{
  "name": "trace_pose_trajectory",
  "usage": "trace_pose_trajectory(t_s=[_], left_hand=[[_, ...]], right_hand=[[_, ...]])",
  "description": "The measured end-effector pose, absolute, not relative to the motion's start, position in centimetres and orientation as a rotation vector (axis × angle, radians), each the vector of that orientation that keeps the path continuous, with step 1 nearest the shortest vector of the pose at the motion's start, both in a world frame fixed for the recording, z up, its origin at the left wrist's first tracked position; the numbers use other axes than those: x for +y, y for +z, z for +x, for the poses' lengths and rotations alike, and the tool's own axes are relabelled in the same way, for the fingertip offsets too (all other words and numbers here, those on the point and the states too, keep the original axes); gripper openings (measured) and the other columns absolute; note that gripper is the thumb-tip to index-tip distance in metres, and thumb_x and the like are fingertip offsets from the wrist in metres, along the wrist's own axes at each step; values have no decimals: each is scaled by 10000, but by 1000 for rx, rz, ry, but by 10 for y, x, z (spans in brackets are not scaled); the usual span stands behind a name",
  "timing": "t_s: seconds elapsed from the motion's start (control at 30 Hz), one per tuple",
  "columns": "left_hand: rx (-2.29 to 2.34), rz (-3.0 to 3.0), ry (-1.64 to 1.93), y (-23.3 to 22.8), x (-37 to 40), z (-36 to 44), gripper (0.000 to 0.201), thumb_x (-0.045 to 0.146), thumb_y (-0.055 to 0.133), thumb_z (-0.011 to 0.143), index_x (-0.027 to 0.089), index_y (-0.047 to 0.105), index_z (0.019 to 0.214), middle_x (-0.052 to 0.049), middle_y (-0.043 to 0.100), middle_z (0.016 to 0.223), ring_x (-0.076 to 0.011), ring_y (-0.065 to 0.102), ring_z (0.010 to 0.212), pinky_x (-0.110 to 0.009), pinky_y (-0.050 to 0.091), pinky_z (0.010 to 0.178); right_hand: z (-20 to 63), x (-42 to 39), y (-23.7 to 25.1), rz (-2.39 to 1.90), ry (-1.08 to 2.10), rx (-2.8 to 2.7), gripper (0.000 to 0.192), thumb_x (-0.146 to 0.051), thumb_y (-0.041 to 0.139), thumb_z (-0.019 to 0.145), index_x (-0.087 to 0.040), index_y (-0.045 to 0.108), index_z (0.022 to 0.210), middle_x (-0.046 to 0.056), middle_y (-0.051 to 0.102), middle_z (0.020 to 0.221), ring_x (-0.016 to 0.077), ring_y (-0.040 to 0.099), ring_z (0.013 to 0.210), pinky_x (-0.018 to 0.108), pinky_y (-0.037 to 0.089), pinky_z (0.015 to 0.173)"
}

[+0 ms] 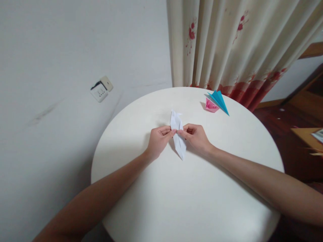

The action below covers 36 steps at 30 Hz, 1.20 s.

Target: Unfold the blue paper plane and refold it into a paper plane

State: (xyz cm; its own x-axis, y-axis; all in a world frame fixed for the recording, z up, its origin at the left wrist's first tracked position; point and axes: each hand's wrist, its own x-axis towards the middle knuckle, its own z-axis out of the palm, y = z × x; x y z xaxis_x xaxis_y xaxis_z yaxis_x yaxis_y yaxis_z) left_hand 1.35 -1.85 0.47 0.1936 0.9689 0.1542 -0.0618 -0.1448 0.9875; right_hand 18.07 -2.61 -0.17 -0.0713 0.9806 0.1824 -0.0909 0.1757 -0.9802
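A long, narrow folded white paper piece lies on the round white table, pointed at its near end. My left hand pinches its left edge at the middle. My right hand pinches the right edge opposite, so the fingertips of both hands nearly meet across the paper. Both forearms reach in from the bottom corners.
A folded blue paper piece leans over a small pink folded paper piece at the table's far right. A floral curtain hangs behind. A wall socket sits at left. Wooden furniture stands at right.
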Motion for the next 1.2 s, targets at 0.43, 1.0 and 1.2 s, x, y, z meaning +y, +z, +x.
trace_pose_trajectory(t_s=[0.43,1.0,1.2], left_hand=[[1025,1443,1136,1,-18,11,372,469,687,825,142,656,650,-1,590,635,-148,559,656,-262,447,647],[1117,1447,1179,5,-22,11,365,453,740,759,148,650,581,7,552,566,-133,514,588,-244,385,551],[938,1358,1080,1,-22,14,310,438,737,793,144,680,715,-6,614,671,-139,571,653,-263,456,648]], right_hand=[[178,-32,4,-970,1277,-1306,404,-505,730,728,-169,572,568,-30,503,535,100,410,534,256,305,520],[178,-35,1,-1001,1288,-1440,489,-561,658,788,-177,483,542,-53,374,540,85,301,530,258,213,501],[179,-35,0,-1014,1224,-1380,492,-559,636,801,-176,480,535,-46,351,550,88,287,538,264,201,505]])
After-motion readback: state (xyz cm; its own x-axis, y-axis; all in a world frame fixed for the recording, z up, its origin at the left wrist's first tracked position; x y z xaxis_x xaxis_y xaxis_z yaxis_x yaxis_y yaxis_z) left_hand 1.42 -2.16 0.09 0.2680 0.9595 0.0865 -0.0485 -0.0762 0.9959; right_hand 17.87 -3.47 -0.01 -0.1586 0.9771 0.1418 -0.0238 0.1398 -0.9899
